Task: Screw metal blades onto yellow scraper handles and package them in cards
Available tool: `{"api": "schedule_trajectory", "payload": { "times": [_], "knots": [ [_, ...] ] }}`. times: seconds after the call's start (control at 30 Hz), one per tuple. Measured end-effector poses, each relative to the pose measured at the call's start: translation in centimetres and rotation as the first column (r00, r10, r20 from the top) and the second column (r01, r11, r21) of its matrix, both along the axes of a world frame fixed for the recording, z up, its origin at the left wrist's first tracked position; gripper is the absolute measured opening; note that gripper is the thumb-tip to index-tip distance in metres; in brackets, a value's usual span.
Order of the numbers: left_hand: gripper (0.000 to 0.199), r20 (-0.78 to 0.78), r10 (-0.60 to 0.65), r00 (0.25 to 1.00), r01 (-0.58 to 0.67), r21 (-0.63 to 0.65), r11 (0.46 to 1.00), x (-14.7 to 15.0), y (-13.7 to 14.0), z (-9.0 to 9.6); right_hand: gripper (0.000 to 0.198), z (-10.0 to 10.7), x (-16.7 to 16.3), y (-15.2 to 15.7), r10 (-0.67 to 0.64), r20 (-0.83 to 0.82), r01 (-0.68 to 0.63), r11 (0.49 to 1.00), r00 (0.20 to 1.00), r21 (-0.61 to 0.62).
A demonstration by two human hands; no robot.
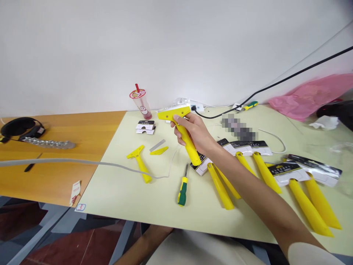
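Observation:
My right hand (194, 130) is closed around the handle of a yellow scraper (187, 145), raised above the table with its wide head up and to the left. Two small holes show in that head. Of my left arm only the forearm shows, below the table's front edge; the hand itself is hidden. To the left lie a second yellow scraper (140, 165), a thin metal blade (157, 145) and a loose yellow cover plate (159, 151). A green-and-yellow screwdriver (182, 191) lies below the held scraper, its tip pointing away from me.
Several yellow scrapers (220, 187) with black-and-white cards lie at the right. Cardboard cards (145, 127) and a drink cup (141, 103) stand near the wall. A grey cable (110, 163) crosses from the left. Behind are a power strip (197, 105) and pink bag (309, 95).

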State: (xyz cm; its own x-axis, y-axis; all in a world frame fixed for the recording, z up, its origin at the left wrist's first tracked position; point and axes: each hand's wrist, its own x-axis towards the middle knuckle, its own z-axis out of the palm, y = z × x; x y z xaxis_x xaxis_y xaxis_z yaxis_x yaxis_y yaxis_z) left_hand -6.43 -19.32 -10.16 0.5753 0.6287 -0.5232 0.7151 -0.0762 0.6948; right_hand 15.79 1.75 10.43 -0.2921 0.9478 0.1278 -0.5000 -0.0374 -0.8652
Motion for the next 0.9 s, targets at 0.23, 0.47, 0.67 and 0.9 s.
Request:
{"api": "schedule_trajectory", "payload": {
  "times": [0.23,0.47,0.67,0.9],
  "knots": [
    [0.056,-0.179,-0.187,0.966,0.194,0.026,0.981,-1.3,-0.9,3.8,0.037,0.0,-0.2,-0.3,-0.037,0.032,0.036,0.999,0.999,0.041],
    [0.015,-0.107,-0.19,0.976,0.164,-0.216,0.963,-7.6,4.8,19.8,0.036,-0.1,-0.2,-0.5,-0.151,0.107,0.133,0.979,0.983,0.157],
    [0.011,0.325,0.145,0.934,-0.316,0.568,0.76,-9.4,14.8,28.4,0.039,0.0,-0.2,-0.5,-0.198,0.112,0.174,0.966,0.974,0.19],
    [0.017,0.582,-0.004,0.813,-0.489,0.687,0.537,-0.4,21.8,29.0,0.039,0.1,0.1,-0.4,-0.225,0.153,0.201,0.967,0.962,0.155]
  ]
}}
